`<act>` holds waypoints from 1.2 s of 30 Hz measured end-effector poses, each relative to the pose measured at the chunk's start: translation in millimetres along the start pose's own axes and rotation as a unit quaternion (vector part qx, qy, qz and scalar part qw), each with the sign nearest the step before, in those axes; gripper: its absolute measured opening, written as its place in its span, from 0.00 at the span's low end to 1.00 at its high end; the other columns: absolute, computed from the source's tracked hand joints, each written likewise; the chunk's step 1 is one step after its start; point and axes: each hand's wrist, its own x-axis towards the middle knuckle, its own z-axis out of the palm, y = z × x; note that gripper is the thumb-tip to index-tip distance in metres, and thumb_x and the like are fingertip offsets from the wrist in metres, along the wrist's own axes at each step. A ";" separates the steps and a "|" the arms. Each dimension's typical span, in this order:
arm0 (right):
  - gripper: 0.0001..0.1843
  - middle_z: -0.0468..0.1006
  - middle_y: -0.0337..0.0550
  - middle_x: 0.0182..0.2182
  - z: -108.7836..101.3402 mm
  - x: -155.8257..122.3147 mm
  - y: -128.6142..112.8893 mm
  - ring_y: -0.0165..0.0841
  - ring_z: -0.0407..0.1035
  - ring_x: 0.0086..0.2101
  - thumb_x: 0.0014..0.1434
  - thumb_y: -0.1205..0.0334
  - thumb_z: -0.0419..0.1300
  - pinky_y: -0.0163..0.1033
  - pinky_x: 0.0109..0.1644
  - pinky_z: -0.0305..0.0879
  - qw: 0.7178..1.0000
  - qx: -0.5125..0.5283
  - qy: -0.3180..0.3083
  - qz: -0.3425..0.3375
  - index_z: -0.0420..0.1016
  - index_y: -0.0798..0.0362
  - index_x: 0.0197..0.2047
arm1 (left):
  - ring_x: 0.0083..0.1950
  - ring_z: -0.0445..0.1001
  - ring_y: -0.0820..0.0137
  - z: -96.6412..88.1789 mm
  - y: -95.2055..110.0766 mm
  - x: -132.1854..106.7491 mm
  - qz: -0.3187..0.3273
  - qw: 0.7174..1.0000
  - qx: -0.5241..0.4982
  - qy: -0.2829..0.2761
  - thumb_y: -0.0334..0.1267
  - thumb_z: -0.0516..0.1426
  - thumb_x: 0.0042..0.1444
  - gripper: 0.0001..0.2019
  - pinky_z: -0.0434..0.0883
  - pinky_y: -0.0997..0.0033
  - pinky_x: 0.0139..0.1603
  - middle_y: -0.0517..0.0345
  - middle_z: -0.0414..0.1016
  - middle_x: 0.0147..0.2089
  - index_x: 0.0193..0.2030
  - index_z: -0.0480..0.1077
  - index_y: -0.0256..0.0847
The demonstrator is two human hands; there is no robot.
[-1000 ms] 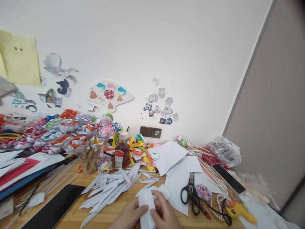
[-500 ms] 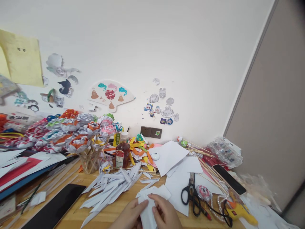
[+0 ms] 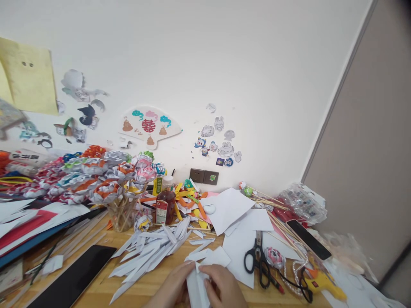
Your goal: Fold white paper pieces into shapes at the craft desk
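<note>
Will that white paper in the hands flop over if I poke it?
The white paper is probably light, since it looks thin. Its visible folds may stiffen it a little, though a poke would likely bend it.

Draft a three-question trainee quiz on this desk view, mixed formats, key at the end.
1. Multiple choice: What is held between the left-hand grip and the right-hand grip?
a) a bamboo skewer
b) folded white paper
c) a beaded string

2. True or false: The bottle of dark liquid is lying on its side.

3. Order from left to right in the picture: yellow hot-glue gun, white paper strips, black-handled scissors.

Key:
1. b
2. False; the bottle of dark liquid stands upright.
3. White paper strips, black-handled scissors, yellow hot-glue gun.
</note>
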 end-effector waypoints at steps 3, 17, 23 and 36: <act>0.15 0.78 0.48 0.36 -0.4 0.8 -0.2 0.39 0.71 0.36 0.53 0.72 0.51 0.41 0.39 0.67 1.000 -0.013 0.002 -0.010 0.70 0.54 0.44 | 0.26 0.65 0.72 2.4 1.7 -1.4 -0.005 0.999 0.024 0.022 0.49 0.58 0.43 0.14 0.63 0.75 0.25 0.65 0.66 0.21 0.25 0.65 0.39; 0.18 0.78 0.47 0.36 4.4 -1.8 6.2 0.38 0.71 0.36 0.53 0.71 0.51 0.40 0.38 0.68 0.997 -0.041 0.037 -0.062 0.66 0.53 0.48 | 0.28 0.66 0.70 0.8 5.4 -2.2 0.002 0.991 0.126 0.050 0.48 0.56 0.43 0.13 0.62 0.74 0.27 0.62 0.71 0.25 0.28 0.71 0.40; 0.17 0.77 0.49 0.31 7.1 -2.1 8.1 0.39 0.71 0.32 0.52 0.73 0.49 0.41 0.34 0.69 0.993 -0.085 0.016 -0.078 0.68 0.57 0.46 | 0.29 0.65 0.69 -2.8 1.2 -0.1 0.010 0.986 0.151 0.070 0.46 0.54 0.44 0.10 0.64 0.73 0.28 0.63 0.69 0.24 0.24 0.67 0.41; 0.17 0.76 0.50 0.27 4.1 -0.7 3.1 0.38 0.69 0.28 0.52 0.73 0.48 0.39 0.29 0.67 0.984 -0.128 0.023 -0.122 0.69 0.59 0.44 | 0.31 0.67 0.67 2.3 8.4 -6.0 0.004 0.982 0.170 0.084 0.46 0.53 0.45 0.11 0.65 0.72 0.30 0.61 0.71 0.26 0.26 0.68 0.42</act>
